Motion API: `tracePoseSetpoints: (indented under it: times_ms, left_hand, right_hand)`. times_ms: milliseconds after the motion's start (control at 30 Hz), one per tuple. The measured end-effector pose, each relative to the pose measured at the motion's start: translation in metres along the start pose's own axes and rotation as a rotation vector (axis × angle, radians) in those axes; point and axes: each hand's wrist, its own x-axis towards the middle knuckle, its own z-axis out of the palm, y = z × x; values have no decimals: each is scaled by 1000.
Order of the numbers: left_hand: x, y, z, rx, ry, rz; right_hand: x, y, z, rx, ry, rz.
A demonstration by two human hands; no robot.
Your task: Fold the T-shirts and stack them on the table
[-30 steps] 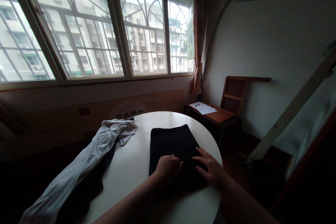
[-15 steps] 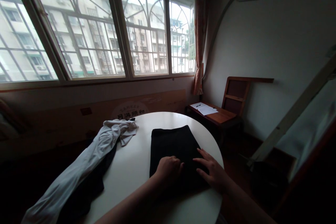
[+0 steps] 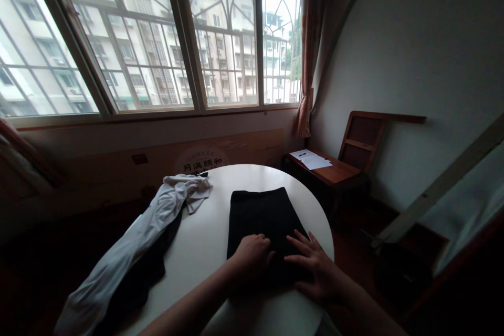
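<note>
A folded black piece of clothing (image 3: 258, 215) lies flat on the round white table (image 3: 205, 252); what kind of garment it is, I cannot tell. On its near left part rests my left hand (image 3: 254, 253), closed with the fingers curled under. Whether those fingers pinch any cloth is hidden. My right hand (image 3: 311, 262) is open, its fingers spread across the garment's right side, with nothing held in it. The garment's near edge is dark and partly covered by my hands and forearms.
White clothing (image 3: 145, 226) and dark cloth (image 3: 157, 262) hang over the table's left edge. Beyond the table, papers (image 3: 311, 159) and a pen lie on a wooden bench (image 3: 338, 172). A slanted pale beam (image 3: 437, 194) stands at the right. Barred windows (image 3: 224, 37) line the back.
The view has shifted slightly. My right hand has slid a little nearer and its fingers are more widely spread on the garment. My left hand stays closed in about the same place.
</note>
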Motion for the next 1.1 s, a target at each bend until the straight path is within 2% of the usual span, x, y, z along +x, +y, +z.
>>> tracePoseSetpoints:
  times_ms: [167, 267, 333, 467, 567, 633, 733, 833, 900, 967, 1100]
  left_hand:
    - [-35, 8, -22, -31, -72, 31]
    - [-55, 6, -26, -91, -138, 62]
    - [-67, 1, -21, -125, -133, 66]
    - [-84, -17, 8, -107, 7, 20]
    - [-94, -30, 31, -100, 112, -15]
    - [-98, -36, 39, -114, 157, -58]
    - [-101, -37, 36, -208, 225, -120]
    - [-100, -33, 19, -362, 304, -154]
    - [-99, -32, 8, -448, 330, -172]
    - [-98, -33, 1, -512, 346, -191]
    - [-98, -40, 1, -645, 381, -241]
  right_hand:
    - [-1, -4, -2, -26, -46, 5]
    - [-4, 2, 12, -68, -42, 97]
    - [-7, 10, 23, -94, -28, 170]
    - [-14, 32, 40, -115, -11, 231]
    - [-18, 46, 51, -89, 34, 225]
    - [-18, 50, 62, -90, 72, 206]
    - [-8, 42, 81, -112, 113, 149]
    - [9, 24, 91, -115, 81, 124]
    - [19, 16, 89, -110, 49, 143]
    - [21, 20, 82, -108, 62, 180]
    - [2, 53, 59, -91, 152, 235]
